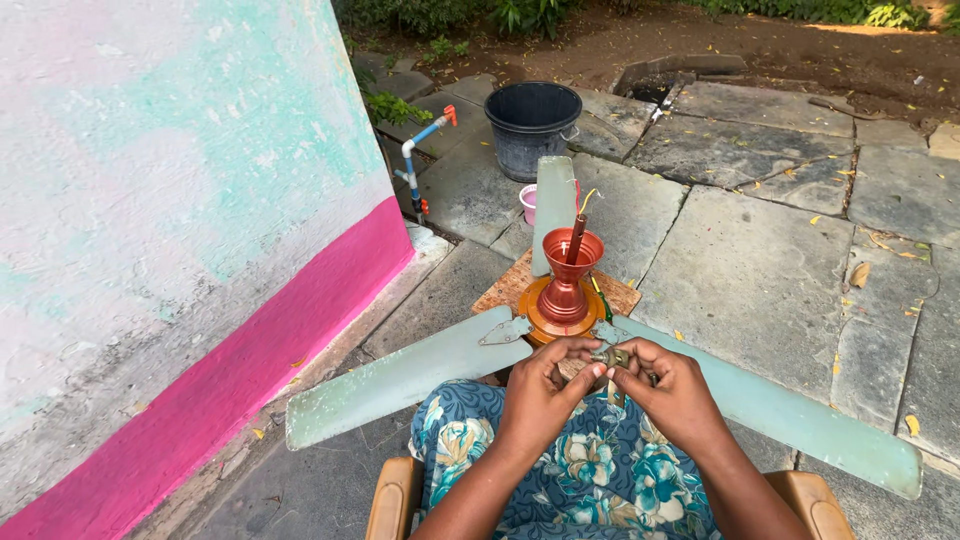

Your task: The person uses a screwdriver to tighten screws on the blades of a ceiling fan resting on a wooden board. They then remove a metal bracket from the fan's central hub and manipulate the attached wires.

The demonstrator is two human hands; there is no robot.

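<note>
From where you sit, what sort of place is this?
Probably a paved backyard beside a house: stone slabs underfoot, a painted outer wall with a water tap, a dark bucket, and bare earth with plants behind.

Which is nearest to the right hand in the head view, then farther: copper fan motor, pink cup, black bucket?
From the right hand:
1. Copper fan motor, just ahead and left of the hand.
2. Pink cup, farther ahead, behind the upright blade.
3. Black bucket, farthest, beyond the cup.
</note>
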